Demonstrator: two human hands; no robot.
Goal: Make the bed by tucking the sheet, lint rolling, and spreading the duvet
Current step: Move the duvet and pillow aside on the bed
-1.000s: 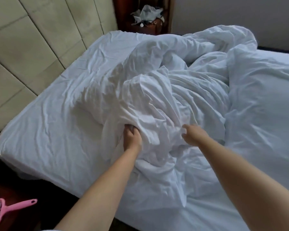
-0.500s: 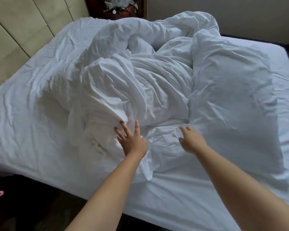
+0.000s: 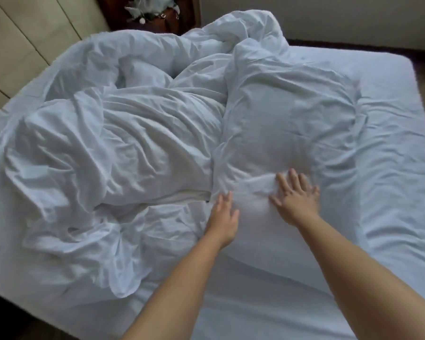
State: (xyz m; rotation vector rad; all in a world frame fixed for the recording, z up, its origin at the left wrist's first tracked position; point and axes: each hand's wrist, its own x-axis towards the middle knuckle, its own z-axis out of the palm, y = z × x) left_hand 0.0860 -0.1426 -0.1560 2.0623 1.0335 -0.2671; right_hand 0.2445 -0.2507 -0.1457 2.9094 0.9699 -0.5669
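Duvet (image 3: 138, 148) lies bunched beneath both hands, left (image 3: 222, 220) and right (image 3: 296, 200) spread flat.

Head view, down over the bed (image 3: 390, 119) (close, wide-angle)

No text, label, brand, number or sign can be read anywhere in this view.
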